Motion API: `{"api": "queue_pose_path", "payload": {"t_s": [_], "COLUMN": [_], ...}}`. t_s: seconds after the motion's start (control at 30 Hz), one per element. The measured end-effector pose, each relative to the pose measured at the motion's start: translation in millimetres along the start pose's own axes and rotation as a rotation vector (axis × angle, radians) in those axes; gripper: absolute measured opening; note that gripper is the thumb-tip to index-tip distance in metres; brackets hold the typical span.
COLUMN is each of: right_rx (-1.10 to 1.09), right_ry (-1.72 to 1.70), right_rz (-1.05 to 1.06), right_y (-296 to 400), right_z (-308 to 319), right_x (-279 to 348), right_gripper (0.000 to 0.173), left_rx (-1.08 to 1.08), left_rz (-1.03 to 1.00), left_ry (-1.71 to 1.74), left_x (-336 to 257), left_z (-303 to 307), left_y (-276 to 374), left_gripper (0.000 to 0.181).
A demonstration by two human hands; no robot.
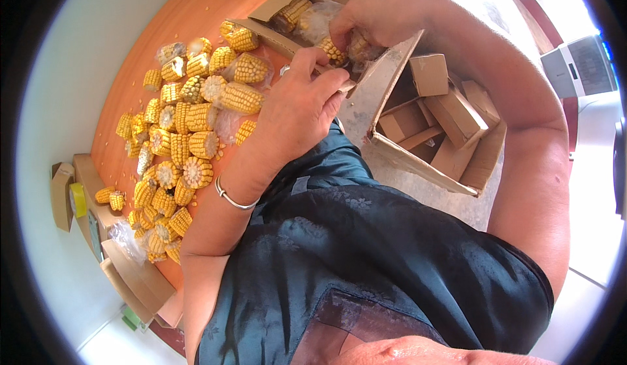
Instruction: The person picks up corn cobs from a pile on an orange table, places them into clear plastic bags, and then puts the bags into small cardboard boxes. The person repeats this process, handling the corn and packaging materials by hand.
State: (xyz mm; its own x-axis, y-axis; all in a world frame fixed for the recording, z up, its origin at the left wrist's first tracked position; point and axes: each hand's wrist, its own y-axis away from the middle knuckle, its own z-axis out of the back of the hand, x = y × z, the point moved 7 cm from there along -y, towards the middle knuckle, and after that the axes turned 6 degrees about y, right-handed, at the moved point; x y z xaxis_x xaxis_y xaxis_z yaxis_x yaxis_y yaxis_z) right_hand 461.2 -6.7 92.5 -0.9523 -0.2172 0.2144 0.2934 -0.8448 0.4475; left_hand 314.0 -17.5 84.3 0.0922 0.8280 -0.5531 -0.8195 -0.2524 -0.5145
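Note:
A small cardboard box at the top holds pieces of corn cob and clear plastic bags. My right hand reaches into this box, its fingers curled down among the bagged cobs; its fingertips are partly hidden. My left hand pinches the near edge of the same box between thumb and fingers. Beside my left hand, many cut yellow corn cobs lie spread on the orange table, some of them in clear plastic. Loose kernels are scattered around them.
Right of my lap, a large open carton on the floor holds several small cardboard boxes. More cardboard boxes stand along the table's left edge, one near a yellow tape roll. A grey and white appliance is at the far right.

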Motion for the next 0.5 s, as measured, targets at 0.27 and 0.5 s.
{"api": "queue_pose_path", "payload": {"t_s": [0.27,0.5], "right_rx": [0.12,0.049], "right_ry": [0.234,0.144], "right_rz": [-0.265,-0.118], "right_y": [10,3], "right_z": [5,-4], "right_x": [12,-4], "right_gripper": [0.049,0.046], "left_rx": [-0.023,-0.027], "left_rz": [0.01,0.001], "left_ry": [0.001,0.002], "left_x": [3,6], "left_z": [2,3], "left_y": [0,0], "left_gripper": [0.025,0.025]}}
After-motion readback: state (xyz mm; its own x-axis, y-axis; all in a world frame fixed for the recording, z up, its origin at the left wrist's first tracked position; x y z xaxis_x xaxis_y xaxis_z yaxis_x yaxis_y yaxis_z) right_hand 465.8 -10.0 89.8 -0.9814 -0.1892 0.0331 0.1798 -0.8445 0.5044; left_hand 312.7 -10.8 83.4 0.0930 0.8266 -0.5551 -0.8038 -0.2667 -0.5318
